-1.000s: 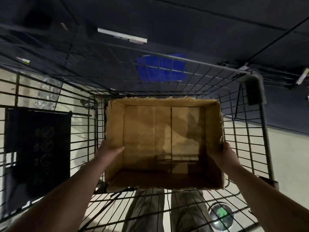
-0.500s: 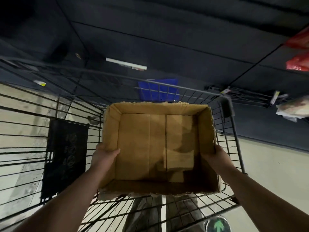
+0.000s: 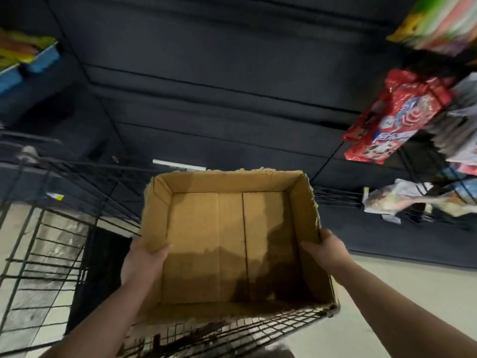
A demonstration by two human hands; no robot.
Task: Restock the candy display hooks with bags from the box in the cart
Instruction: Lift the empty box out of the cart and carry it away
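- Single head-worn wide-angle view, looking forward and down, close above the box [image 3: 227,241].
- Cart [image 3: 38,259] edges the left, hanging bags [image 3: 395,117] the right.

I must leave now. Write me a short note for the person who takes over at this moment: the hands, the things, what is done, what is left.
Left hand grips the left wall of the brown cardboard box; right hand grips its right wall.
The box is open-topped and held at the black wire cart.
A red candy bag and others hang on the display at the right.
Done: the box holds no bags.
Left: probably put the empty box away and check the hooks for gaps.
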